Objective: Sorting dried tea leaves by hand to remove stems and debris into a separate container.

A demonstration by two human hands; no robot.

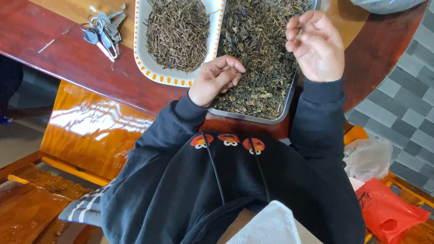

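Sorting through dried tea leaves, the person is working over a metal tray [285, 113] heaped with mixed leaf and stem. The left hand [216, 81] is resting at the tray's near edge, fingers curled together on what looks like a small stem. The right hand [316, 45] is hovering above the leaves, fingertips pinched together, though what they are gripping is too small to tell. Beside the tray, a white dish [144, 63] with an orange-patterned rim is holding picked stems [178, 31]. Keys [103, 31] are lying on the wooden table [68, 58].
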